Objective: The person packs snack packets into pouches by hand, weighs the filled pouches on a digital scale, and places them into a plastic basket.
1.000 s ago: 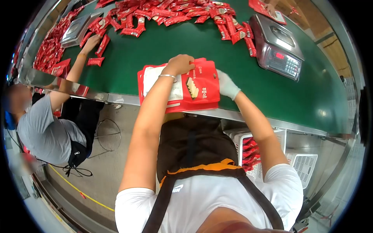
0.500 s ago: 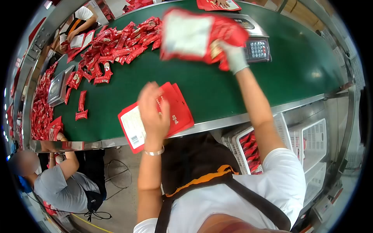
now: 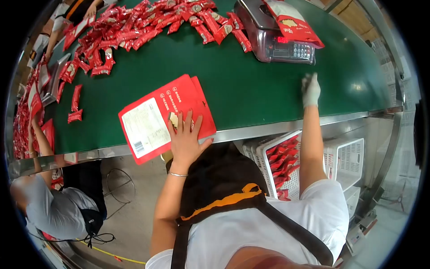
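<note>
My left hand (image 3: 186, 139) lies with spread fingers on a small stack of flat red pouches (image 3: 190, 92), which overhangs the table's near edge. The top pouch has a white label panel. My right hand (image 3: 311, 92), in a pale glove, is over the green table just in front of the scale (image 3: 264, 47). Its fingers are curled in and nothing shows in them. A red and white pouch (image 3: 298, 29) rests on the scale, tilted over its right side and partly covering the keypad. Red digits are lit on the display.
Many small red packets (image 3: 134, 27) are heaped across the far left of the green table (image 3: 251, 94). Below its edge, a white crate (image 3: 293, 179) contains red pouches, with another white crate (image 3: 347, 163) beside it. At left, a co-worker (image 3: 58, 201) sits; other people's arms reach in.
My right hand has let go of the red pouch, now on the scale, and drawn back towards me. My left hand has come down flat on the pouch stack. The view has shifted.
</note>
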Tool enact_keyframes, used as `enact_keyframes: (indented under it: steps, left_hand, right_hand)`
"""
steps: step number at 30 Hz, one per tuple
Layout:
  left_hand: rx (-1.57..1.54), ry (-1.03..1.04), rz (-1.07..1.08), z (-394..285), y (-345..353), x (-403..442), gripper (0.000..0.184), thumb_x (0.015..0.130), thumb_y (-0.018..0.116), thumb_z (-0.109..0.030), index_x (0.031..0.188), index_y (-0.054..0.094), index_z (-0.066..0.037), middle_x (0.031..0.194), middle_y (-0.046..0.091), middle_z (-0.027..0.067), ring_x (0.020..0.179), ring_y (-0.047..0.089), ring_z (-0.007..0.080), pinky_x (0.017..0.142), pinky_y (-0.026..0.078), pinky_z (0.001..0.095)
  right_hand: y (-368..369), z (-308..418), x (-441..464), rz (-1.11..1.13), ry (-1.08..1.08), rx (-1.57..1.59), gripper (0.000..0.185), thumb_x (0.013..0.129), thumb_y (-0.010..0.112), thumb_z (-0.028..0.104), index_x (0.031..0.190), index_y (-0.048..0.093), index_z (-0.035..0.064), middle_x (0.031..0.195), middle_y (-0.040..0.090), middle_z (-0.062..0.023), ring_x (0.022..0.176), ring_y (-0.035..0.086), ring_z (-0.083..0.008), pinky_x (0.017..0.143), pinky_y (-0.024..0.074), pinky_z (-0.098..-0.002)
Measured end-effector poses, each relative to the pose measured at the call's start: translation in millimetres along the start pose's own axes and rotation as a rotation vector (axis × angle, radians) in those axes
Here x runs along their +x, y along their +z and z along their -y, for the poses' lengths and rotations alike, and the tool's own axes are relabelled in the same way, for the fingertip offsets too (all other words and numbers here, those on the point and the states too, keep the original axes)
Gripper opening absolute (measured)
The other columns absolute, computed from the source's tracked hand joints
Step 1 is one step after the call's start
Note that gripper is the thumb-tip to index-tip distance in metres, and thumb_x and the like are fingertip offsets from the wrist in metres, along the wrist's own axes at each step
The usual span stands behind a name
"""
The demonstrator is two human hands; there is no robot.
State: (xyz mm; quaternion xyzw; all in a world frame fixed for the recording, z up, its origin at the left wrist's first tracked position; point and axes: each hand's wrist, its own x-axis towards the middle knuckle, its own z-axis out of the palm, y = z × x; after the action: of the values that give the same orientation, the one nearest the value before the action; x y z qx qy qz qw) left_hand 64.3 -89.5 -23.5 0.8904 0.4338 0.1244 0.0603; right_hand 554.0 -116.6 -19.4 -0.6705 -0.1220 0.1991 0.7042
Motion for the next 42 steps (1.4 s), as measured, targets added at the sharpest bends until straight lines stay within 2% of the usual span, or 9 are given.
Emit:
enact_keyframes:
  steps: [21, 26, 28, 29, 30, 31, 33, 37, 42]
  left_hand:
    - [-0.032, -0.050, -0.028, -3, 5, 3, 0.073, 0.077, 0.068, -0.055, 0.138, 0.055, -0.017, 0.150, 0.045, 0.0103, 0.140, 0.038, 0.0362, 0.116, 0.020, 0.0587]
    - [-0.004, -0.052, -0.023, -3, 6, 3, 0.074, 0.076, 0.069, -0.053, 0.139, 0.054, -0.016, 0.151, 0.045, 0.0093, 0.141, 0.037, 0.0353, 0.117, 0.021, 0.0564]
    - [0.012, -0.052, -0.027, -4, 6, 3, 0.074, 0.076, 0.069, -0.053, 0.139, 0.054, -0.016, 0.151, 0.045, 0.0089, 0.141, 0.037, 0.0346, 0.118, 0.020, 0.0557]
    - [0.015, -0.057, -0.031, -5, 6, 3, 0.074, 0.076, 0.069, -0.052, 0.139, 0.054, -0.016, 0.152, 0.044, 0.0085, 0.141, 0.037, 0.0339, 0.118, 0.020, 0.0550]
    - [0.041, -0.046, -0.024, -6, 5, 3, 0.074, 0.077, 0.069, -0.050, 0.142, 0.052, -0.017, 0.153, 0.043, 0.0078, 0.142, 0.037, 0.0326, 0.119, 0.020, 0.0536]
    - [0.047, -0.022, -0.018, -5, 5, 3, 0.074, 0.077, 0.069, -0.050, 0.142, 0.052, -0.017, 0.153, 0.043, 0.0078, 0.142, 0.037, 0.0326, 0.119, 0.020, 0.0536]
    - [0.087, -0.013, -0.024, -3, 8, 2, 0.074, 0.079, 0.069, -0.047, 0.144, 0.050, -0.016, 0.153, 0.042, 0.0076, 0.143, 0.036, 0.0319, 0.119, 0.020, 0.0525]
    - [0.132, 0.009, -0.036, -1, 17, 0, 0.071, 0.081, 0.066, -0.046, 0.144, 0.050, -0.017, 0.154, 0.041, 0.0086, 0.142, 0.036, 0.0323, 0.120, 0.019, 0.0523]
    - [0.191, 0.105, -0.066, 9, 29, 0, 0.070, 0.086, 0.063, -0.046, 0.147, 0.047, -0.015, 0.154, 0.041, 0.0091, 0.142, 0.036, 0.0345, 0.118, 0.024, 0.0509]
  right_hand:
    - [-14, -29, -56, -0.071, -0.297, -0.349, 0.041, 0.100, 0.058, 0.040, 0.079, 0.062, 0.0049, 0.060, 0.052, 0.0030, 0.053, 0.041, -0.0058, 0.053, 0.0321, -0.0209]
    - [68, 60, -6, 0.168, 0.133, 0.122, 0.112, 0.083, 0.035, 0.088, 0.148, 0.033, -0.0040, 0.147, 0.040, -0.0215, 0.132, 0.042, -0.0294, 0.105, 0.0361, -0.0431]
    - [112, 82, 28, 0.221, 0.138, 0.240, 0.092, 0.090, 0.055, 0.067, 0.142, 0.037, -0.0068, 0.147, 0.043, -0.0227, 0.138, 0.041, -0.0306, 0.113, 0.0322, -0.0445]
    - [108, 46, 106, 0.483, -0.338, -0.158, 0.068, 0.093, 0.065, 0.040, 0.135, 0.044, -0.0088, 0.137, 0.054, -0.0208, 0.128, 0.053, -0.0269, 0.107, 0.0418, -0.0382]
    - [145, 94, 39, 0.084, -0.047, 0.293, 0.014, 0.088, 0.067, 0.012, 0.102, 0.065, 0.0097, 0.098, 0.069, -0.0092, 0.083, 0.066, -0.0283, 0.080, 0.0535, -0.0419]
    - [134, 41, 156, 0.136, -0.348, 0.112, 0.010, 0.094, 0.060, 0.017, 0.099, 0.066, 0.0105, 0.096, 0.070, -0.0065, 0.077, 0.065, -0.0238, 0.075, 0.0543, -0.0389]
    - [86, 111, 123, 0.422, -0.130, 0.361, 0.012, 0.092, 0.062, 0.018, 0.097, 0.068, 0.0082, 0.094, 0.070, -0.0082, 0.080, 0.066, -0.0245, 0.077, 0.0543, -0.0383]
    - [-140, 196, -31, 0.181, -0.845, -0.437, 0.019, 0.089, 0.066, 0.021, 0.102, 0.068, 0.0076, 0.105, 0.070, -0.0099, 0.100, 0.065, -0.0226, 0.085, 0.0532, -0.0395]
    - [-314, 194, -193, -0.034, -0.036, -0.314, 0.048, 0.088, 0.067, 0.019, 0.125, 0.057, -0.0089, 0.114, 0.068, -0.0156, 0.097, 0.069, -0.0189, 0.086, 0.0539, -0.0302]
